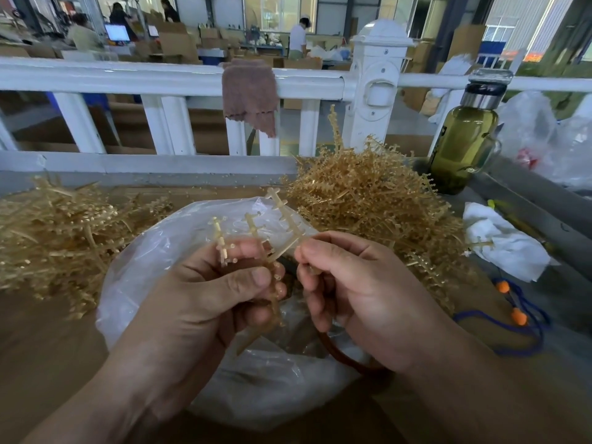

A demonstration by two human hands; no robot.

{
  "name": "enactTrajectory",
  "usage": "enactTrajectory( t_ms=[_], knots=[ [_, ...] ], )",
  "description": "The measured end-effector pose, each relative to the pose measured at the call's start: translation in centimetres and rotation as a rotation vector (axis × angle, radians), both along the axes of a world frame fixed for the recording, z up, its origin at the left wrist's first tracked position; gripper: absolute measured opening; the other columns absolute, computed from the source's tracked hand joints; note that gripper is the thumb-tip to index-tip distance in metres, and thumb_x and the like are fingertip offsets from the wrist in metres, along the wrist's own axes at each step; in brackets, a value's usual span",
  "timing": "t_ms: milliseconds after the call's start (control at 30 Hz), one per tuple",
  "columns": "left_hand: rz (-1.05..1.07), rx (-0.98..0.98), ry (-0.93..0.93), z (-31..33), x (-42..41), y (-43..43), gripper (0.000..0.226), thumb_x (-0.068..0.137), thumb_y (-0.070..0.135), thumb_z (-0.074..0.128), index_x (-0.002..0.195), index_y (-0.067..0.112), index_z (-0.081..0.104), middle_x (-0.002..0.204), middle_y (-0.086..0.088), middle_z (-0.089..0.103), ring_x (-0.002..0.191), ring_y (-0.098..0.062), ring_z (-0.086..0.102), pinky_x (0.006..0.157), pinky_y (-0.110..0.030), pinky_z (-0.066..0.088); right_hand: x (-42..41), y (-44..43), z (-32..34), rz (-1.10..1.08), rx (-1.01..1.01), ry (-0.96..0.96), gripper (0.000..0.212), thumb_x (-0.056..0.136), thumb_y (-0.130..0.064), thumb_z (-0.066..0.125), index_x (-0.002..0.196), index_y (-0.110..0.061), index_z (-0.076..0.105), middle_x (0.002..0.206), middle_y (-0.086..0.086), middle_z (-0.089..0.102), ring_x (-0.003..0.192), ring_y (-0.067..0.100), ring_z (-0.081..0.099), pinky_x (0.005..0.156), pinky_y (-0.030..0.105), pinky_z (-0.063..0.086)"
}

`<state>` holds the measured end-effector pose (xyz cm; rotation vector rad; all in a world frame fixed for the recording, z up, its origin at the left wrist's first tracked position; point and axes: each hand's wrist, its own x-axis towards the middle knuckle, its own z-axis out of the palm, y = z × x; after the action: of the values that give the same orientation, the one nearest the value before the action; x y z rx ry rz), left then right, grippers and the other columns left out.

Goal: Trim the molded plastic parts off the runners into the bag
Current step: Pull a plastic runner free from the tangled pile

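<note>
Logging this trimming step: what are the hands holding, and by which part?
Both grip one tan runner: left hand around its lower stem, right hand pinching a side branch.

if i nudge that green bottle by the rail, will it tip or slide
Probably heavy: the bottle looks nearly full of liquid. Being tall and narrow, it might tip if pushed high up. Its smooth wall may be slippery.

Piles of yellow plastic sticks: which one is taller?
The right pile, beside the green bottle. It heaps up high; the left pile lies low and spread out.
</note>
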<state>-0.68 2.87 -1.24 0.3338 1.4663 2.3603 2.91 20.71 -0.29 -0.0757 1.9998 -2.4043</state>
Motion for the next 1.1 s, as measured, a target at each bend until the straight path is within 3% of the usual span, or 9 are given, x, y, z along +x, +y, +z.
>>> enactTrajectory(
  t_ms=[100, 367, 500, 633, 733, 833, 900, 1000, 1100],
  knots=[
    [-0.015, -0.025, 0.005, 0.1, 0.1, -0.1, 0.036, 0.047, 0.021, 0.094, 0.080, 0.022, 0.079, 0.081, -0.011, 0.073, 0.065, -0.016, 0.070, 0.049, -0.021, 0.052, -0.1, 0.0, -0.1, 0.000, -0.034, -0.014, 0.014, 0.094, -0.020, 0.063, 0.088, -0.009, 0.071, 0.067, 0.002, 0.058, 0.052, 0.014, 0.052, 0.043, 0.026, 0.042],
    [0.064, 0.000, -0.075, 0.5, 0.3, 0.2, 0.020, 0.052, 0.012, 0.079, 0.069, 0.022, 0.076, 0.074, -0.010, 0.073, 0.060, -0.014, 0.071, 0.046, -0.021, 0.054, -0.2, 0.2, -0.4, 0.014, -0.034, -0.032, 0.019, 0.087, -0.024, 0.067, 0.090, -0.007, 0.073, 0.070, 0.005, 0.062, 0.054, 0.015, 0.057, 0.043, 0.025, 0.046],
    [0.097, 0.013, -0.096, 0.5, 0.1, 0.5, 0.024, 0.058, 0.008, 0.075, 0.079, 0.018, 0.074, 0.077, -0.012, 0.073, 0.060, -0.015, 0.071, 0.046, -0.022, 0.055, -0.2, 0.2, -0.3, 0.039, -0.074, -0.044, 0.024, 0.077, -0.026, 0.070, 0.090, -0.007, 0.075, 0.073, 0.008, 0.065, 0.056, 0.018, 0.060, 0.044, 0.026, 0.049],
    [0.049, 0.029, -0.132, 0.3, -0.1, 0.3, 0.035, 0.058, 0.007, 0.076, 0.093, 0.010, 0.073, 0.086, -0.017, 0.074, 0.065, -0.017, 0.072, 0.050, -0.021, 0.055, -0.3, 0.2, -0.5, 0.010, 0.000, -0.023, 0.015, 0.088, -0.022, 0.067, 0.091, -0.009, 0.075, 0.076, 0.008, 0.066, 0.059, 0.020, 0.062, 0.048, 0.027, 0.051],
    [0.006, 0.011, -0.147, 0.1, -0.3, 0.4, 0.032, 0.063, 0.004, 0.074, 0.095, 0.007, 0.076, 0.090, -0.019, 0.074, 0.071, -0.018, 0.073, 0.051, -0.022, 0.056, -0.1, 0.6, -0.5, -0.067, 0.264, 0.054, 0.017, 0.098, -0.024, 0.061, 0.089, -0.020, 0.075, 0.076, 0.001, 0.070, 0.061, 0.019, 0.067, 0.054, 0.028, 0.055],
    [0.068, 0.019, -0.132, 0.1, -0.5, 0.5, 0.015, 0.061, 0.006, 0.072, 0.063, 0.020, 0.075, 0.071, -0.008, 0.072, 0.060, -0.014, 0.072, 0.047, -0.021, 0.055, -0.2, 1.6, -0.7, -0.240, 0.843, 0.221, 0.017, 0.095, -0.043, 0.057, 0.096, -0.034, 0.071, 0.080, -0.015, 0.070, 0.073, 0.000, 0.066, 0.064, 0.013, 0.051],
    [0.105, -0.005, -0.095, 0.2, -0.6, 0.4, 0.012, 0.062, 0.010, 0.072, 0.061, 0.021, 0.074, 0.072, -0.008, 0.073, 0.061, -0.014, 0.072, 0.047, -0.022, 0.056, -0.3, 2.0, -0.7, -0.326, 1.238, 0.259, 0.025, 0.091, -0.051, 0.055, 0.107, -0.036, 0.067, 0.093, -0.020, 0.064, 0.084, -0.003, 0.058, 0.067, 0.009, 0.043],
    [0.166, -0.070, -0.022, 0.2, -0.5, 0.0, 0.004, 0.066, 0.018, 0.073, 0.068, 0.020, 0.076, 0.076, -0.011, 0.074, 0.061, -0.015, 0.072, 0.045, -0.022, 0.053, -0.4, 2.3, -0.8, -0.244, 1.567, 0.152, 0.036, 0.092, -0.057, 0.052, 0.121, -0.037, 0.057, 0.109, -0.015, 0.054, 0.099, 0.007, 0.051, 0.074, 0.024, 0.042],
    [0.233, -0.132, 0.046, 0.1, -0.7, -0.3, 0.023, 0.070, 0.023, 0.072, 0.085, 0.007, 0.068, 0.075, -0.013, 0.074, 0.062, -0.018, 0.071, 0.045, -0.022, 0.051, -0.2, 2.5, -0.6, -0.131, 1.714, 0.081, 0.038, 0.093, -0.061, 0.045, 0.123, -0.039, 0.053, 0.110, -0.011, 0.050, 0.103, 0.012, 0.051, 0.076, 0.030, 0.043]
  ],
)
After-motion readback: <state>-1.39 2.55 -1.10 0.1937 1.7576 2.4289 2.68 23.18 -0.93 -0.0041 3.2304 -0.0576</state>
